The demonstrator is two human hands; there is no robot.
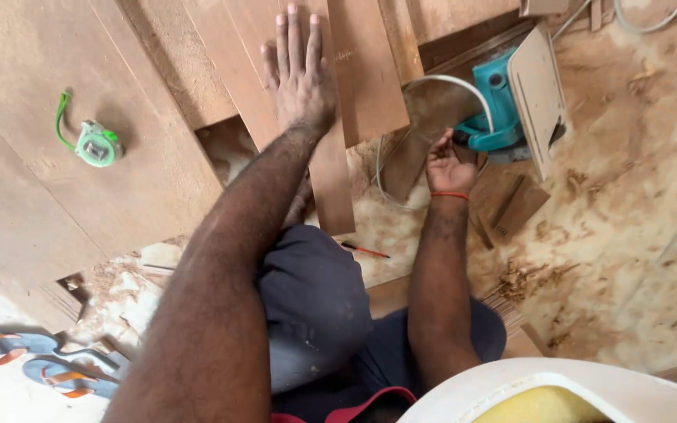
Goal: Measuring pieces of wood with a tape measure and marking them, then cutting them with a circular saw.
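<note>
Head view: a narrow wooden strip (329, 168) is pinned flat under the left hand (299, 74), whose grip is released, the fingers spread and the palm pressed down on the wood. The strip lies on the floor among other planks (370, 70), its long axis running away from the person, the near end cut square close to the knee (311, 294) and the far end hidden under the hand. Just to its right, the right hand (447, 166) is closed on the handle of a teal power saw (503, 106), which rests on its side with the flat base plate turned outward; a white cord (432, 82) loops from it across the boards.

The step in hand is judged to be steadying the strip while the saw is being taken up (no cut appears to be under way, since the saw lies well clear of the strip). A next move would call for the saw to be lifted, turned base-down and lined up along the strip, with the left fingers kept clear of the blade path.

Farther out, a green tape measure (97, 145) sits on a wide board (33, 196) to the left, a red pencil (366, 251) lies by the knee, and sandals (33, 360) rest at the lower left amid sawdust.
</note>
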